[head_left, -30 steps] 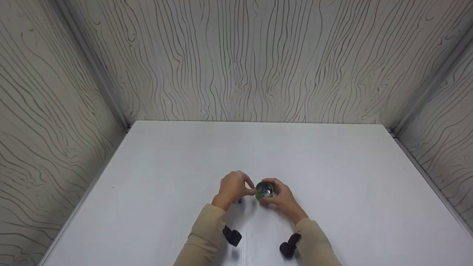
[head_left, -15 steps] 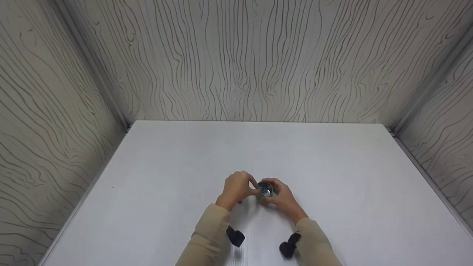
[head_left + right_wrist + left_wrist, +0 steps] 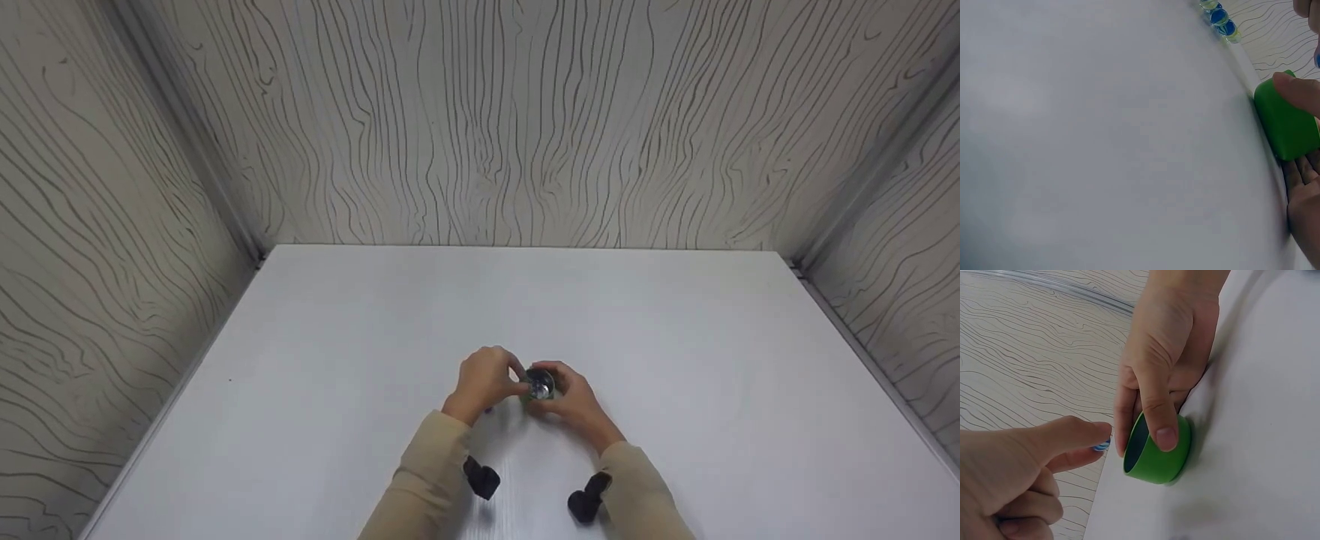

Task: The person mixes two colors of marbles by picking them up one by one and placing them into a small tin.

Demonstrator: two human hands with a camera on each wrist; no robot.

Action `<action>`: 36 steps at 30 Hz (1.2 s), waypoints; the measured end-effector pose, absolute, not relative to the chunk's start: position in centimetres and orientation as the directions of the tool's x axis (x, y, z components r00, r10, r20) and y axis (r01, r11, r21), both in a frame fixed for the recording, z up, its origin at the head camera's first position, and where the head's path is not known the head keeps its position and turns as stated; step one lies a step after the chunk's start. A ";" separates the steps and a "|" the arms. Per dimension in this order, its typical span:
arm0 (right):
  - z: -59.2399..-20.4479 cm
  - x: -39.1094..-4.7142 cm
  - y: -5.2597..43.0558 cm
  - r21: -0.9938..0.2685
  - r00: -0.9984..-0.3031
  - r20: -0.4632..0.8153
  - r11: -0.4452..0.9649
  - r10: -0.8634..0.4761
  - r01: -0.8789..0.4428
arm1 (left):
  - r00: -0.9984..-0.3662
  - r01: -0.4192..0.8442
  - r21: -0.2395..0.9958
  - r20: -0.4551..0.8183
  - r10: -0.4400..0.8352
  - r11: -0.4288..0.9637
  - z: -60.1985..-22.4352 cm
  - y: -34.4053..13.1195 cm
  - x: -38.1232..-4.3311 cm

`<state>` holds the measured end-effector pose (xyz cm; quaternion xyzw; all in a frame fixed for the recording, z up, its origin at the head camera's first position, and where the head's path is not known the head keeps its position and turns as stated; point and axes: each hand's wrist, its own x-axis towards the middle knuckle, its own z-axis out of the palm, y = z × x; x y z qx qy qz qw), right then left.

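My left hand [image 3: 484,381] pinches a blue-and-white swirled marble [image 3: 1102,445] between thumb and forefinger, its other fingers curled in. The marble is just above the rim of a small round green cup [image 3: 1163,460], apart from it in the left wrist view. With thumb on one side and fingers on the other, my right hand [image 3: 570,397] grips this cup upright on the white table. In the head view the cup's dark, shiny inside faces up, partly covered by the left fingertips. What lies at its bottom is not clear.
Several clear marbles [image 3: 1220,18] with blue and yellow colouring lie close together on the table [image 3: 360,322], left of the cup. The left hand mostly hides them in the head view. Wood-grain patterned panels [image 3: 480,127] stand around the table's back and sides.
My left hand has moved slightly right, bringing its fingertips from beside the cup to over its rim. The right hand and the cup have stayed in place.
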<state>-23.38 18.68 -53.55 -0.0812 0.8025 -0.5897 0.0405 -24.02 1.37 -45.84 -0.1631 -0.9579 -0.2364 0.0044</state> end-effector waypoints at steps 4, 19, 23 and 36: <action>-53.6 -23.5 18.7 -0.955 -0.984 0.030 0.286 -0.178 -0.081 | -0.943 0.326 0.449 0.092 0.320 0.832 -45.8 1.4 -24.0; -53.5 -23.4 18.7 -0.955 -0.983 0.043 0.283 -0.177 -0.093 | -0.944 0.318 0.463 0.077 0.320 0.828 -46.3 2.1 -24.5; -53.6 -23.4 18.7 -0.958 -0.984 0.031 0.275 -0.174 -0.079 | -0.949 0.301 0.463 0.056 0.312 0.834 -46.5 2.3 -24.6; -53.7 -23.4 18.7 -0.964 -0.982 0.044 0.251 -0.185 -0.091 | -0.948 0.295 0.458 0.036 0.315 0.838 -46.9 2.9 -24.4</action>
